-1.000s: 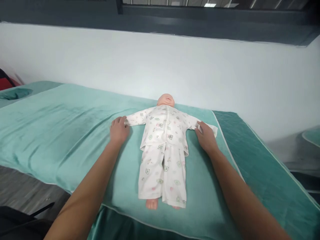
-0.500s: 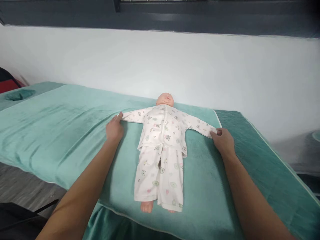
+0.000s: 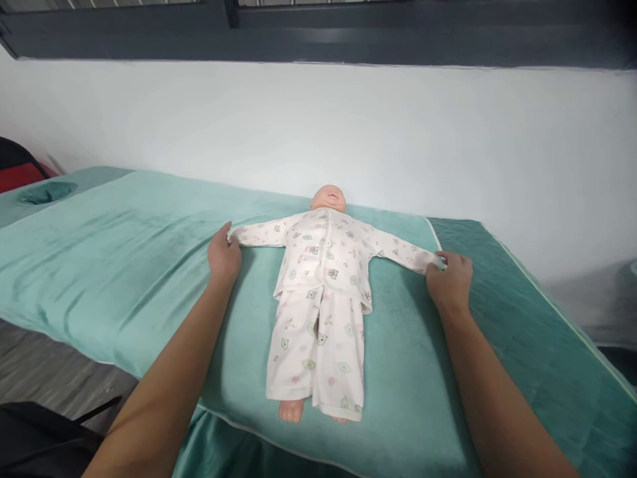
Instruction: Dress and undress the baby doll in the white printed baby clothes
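Observation:
A baby doll (image 3: 330, 198) lies on its back, head toward the wall, dressed in a white printed pajama top (image 3: 318, 255) and matching pajama pants (image 3: 293, 345). Both of its sleeves are stretched out sideways. My left hand (image 3: 223, 255) pinches the end of the sleeve on the left. On the other side, my right hand (image 3: 450, 282) has the cuff of the right sleeve between thumb and fingers. The doll's own hands are hidden. One foot (image 3: 291, 410) shows below the pants leg, and only a bit of the other is visible.
The doll lies on a bed with a light green cover (image 3: 124, 265); a darker green cover (image 3: 537, 345) is at the right. A white wall (image 3: 279, 126) stands behind. Dark and red objects (image 3: 22, 174) are at the far left, with a black item (image 3: 40, 441) at the lower left.
Both hands have shifted slightly outward, away from the doll's body, and the sleeve ends reach a little further out. The doll's body stays in place.

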Tool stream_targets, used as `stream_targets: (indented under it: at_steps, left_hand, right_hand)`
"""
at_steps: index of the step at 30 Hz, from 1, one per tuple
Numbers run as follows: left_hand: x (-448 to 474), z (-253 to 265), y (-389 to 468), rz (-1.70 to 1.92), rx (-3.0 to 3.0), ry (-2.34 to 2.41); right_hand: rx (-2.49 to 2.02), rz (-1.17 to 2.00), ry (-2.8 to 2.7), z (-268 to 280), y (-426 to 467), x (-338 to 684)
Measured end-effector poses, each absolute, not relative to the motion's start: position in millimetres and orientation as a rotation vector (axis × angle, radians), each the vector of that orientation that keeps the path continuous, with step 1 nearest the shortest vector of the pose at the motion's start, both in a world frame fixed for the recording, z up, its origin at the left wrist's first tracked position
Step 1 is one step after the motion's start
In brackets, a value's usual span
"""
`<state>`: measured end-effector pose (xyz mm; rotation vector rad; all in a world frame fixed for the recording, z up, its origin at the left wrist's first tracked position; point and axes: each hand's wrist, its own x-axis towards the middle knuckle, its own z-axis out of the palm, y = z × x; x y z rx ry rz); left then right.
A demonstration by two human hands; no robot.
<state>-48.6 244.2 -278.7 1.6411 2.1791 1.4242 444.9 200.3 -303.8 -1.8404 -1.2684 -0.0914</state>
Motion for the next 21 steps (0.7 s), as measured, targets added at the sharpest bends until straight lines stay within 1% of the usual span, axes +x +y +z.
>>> stream_targets:
  at_steps: [2,5,10,17,21]
  left_hand:
    - [-48.7,-277.4,243.9,1.542,1.483,2.149]
    - [-47.5,-274.8,243.6,1.573,1.402,2.146]
    - [-48.3,-275.4,245.8,1.541,1.416,2.18]
    - [-54.0,-280.9,253.2,1.674,1.401,2.183]
    - [-52.9,-283.8,244.9,1.791,1.452,2.167]
  right_hand:
    - [-1.745,-0.155,-1.367,-306.0,201.9,439.8]
    - [-1.67,-0.183,-1.484,-309.6,203.8,433.1]
    - [-1.68,-0.181,-1.536,-315.0,206.6,429.7]
    - [-1.634,-0.173,-1.524,-309.9,205.7,426.5]
    - [-1.531,-0.159,-1.511,-296.0,180.5,403.4]
